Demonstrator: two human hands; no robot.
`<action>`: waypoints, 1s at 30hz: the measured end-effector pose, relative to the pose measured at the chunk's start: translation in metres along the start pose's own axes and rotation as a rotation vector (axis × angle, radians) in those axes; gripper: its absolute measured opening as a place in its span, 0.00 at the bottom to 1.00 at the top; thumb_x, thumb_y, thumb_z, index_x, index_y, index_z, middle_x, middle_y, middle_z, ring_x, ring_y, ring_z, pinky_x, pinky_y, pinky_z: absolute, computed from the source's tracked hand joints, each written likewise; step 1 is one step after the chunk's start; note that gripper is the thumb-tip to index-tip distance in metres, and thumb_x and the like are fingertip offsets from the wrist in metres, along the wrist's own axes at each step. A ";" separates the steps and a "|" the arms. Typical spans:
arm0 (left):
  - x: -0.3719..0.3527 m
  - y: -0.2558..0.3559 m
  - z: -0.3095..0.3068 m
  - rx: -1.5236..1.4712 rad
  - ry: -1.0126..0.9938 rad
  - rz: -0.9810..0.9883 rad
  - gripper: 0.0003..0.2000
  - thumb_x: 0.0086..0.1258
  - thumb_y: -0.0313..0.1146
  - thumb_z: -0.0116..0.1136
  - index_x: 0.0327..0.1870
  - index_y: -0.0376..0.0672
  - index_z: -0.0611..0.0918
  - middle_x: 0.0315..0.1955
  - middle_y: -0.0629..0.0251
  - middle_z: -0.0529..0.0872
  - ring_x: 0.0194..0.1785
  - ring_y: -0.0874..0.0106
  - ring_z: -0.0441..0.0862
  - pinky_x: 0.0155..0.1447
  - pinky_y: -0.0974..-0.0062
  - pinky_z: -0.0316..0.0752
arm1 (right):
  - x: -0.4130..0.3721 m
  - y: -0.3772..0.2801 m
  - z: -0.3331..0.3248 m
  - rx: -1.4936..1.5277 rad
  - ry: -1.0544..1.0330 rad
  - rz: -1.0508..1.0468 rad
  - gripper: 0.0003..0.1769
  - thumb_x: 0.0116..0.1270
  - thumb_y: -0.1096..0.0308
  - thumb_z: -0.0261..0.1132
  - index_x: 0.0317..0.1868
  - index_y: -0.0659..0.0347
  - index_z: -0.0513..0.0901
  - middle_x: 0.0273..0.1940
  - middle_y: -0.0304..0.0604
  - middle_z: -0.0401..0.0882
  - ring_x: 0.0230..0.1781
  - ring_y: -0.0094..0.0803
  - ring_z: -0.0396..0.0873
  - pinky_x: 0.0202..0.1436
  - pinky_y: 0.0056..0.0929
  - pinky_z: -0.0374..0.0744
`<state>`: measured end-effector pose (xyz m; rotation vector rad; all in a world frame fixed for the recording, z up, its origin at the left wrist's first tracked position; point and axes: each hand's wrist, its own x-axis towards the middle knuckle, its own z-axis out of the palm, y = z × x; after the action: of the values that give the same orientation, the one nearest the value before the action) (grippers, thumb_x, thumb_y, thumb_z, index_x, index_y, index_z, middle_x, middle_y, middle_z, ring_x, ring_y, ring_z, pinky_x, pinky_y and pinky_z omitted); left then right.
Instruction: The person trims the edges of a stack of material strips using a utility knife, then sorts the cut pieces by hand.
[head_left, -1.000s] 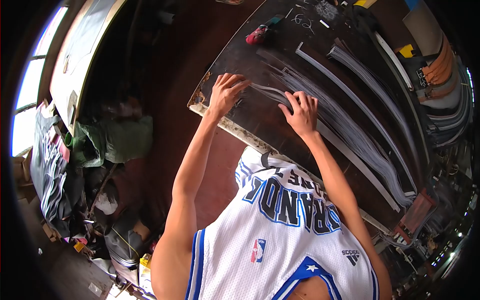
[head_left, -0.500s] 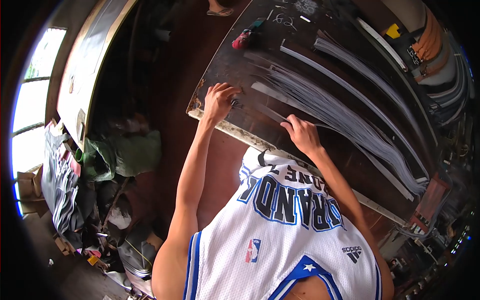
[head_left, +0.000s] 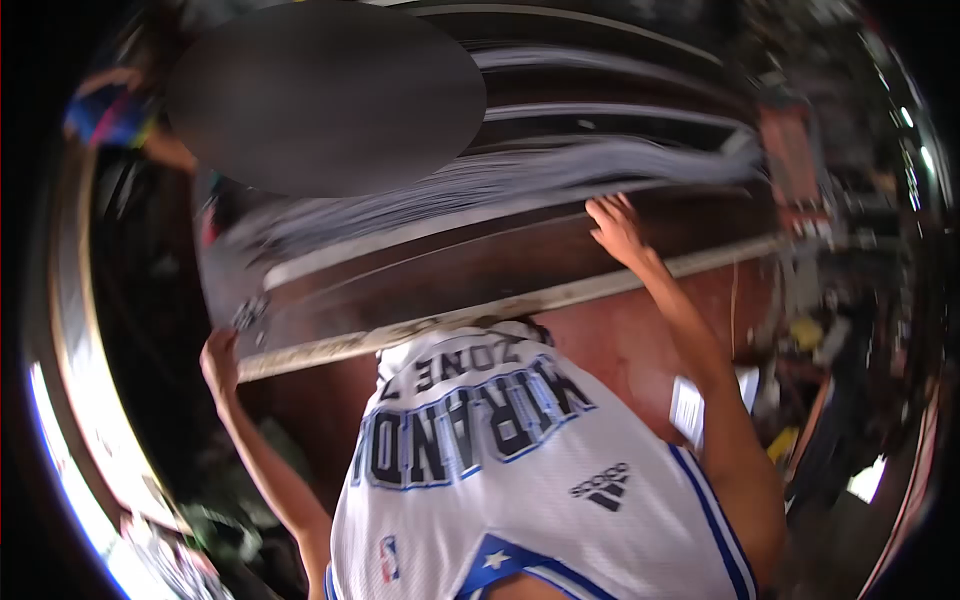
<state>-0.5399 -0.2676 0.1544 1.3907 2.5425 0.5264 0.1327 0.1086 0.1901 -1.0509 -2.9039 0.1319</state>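
My left hand (head_left: pixel 220 362) is at the near left corner of the dark table, its fingers bent; what they hold, if anything, is hidden. Small metal pieces (head_left: pixel 250 314) lie just beyond it, too blurred to name. Further right, my right hand (head_left: pixel 617 232) is over the table with its fingers closed at the end of a thin strip (head_left: pixel 460 244), which runs left across the tabletop. Beyond the strip lies a wider pale strip (head_left: pixel 345 256), alongside a bundle of long grey strips (head_left: pixel 620 163).
The worn front edge (head_left: pixel 500 318) of the table runs in front of my body. More long strips (head_left: pixel 600 112) lie farther back. A reddish block (head_left: pixel 790 150) stands at the right end. Another person in blue (head_left: pixel 110 115) is at the far left. A blurred oval covers part of the view.
The view has turned, so the table now lies across it. My right hand has moved right, farther from my left hand, which is now at the table's corner.
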 end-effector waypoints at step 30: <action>0.022 0.082 0.059 0.086 -0.548 -0.118 0.11 0.58 0.22 0.65 0.43 0.37 0.88 0.34 0.56 0.90 0.39 0.64 0.88 0.46 0.68 0.79 | -0.255 0.409 -0.159 -0.945 -0.453 0.781 0.21 0.69 0.70 0.57 0.62 0.50 0.77 0.61 0.45 0.74 0.66 0.42 0.69 0.70 0.46 0.65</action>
<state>-0.4688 -0.1963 0.1326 1.1934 2.1935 0.0043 0.6014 0.2683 0.3033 -2.5076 -2.6420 -1.2199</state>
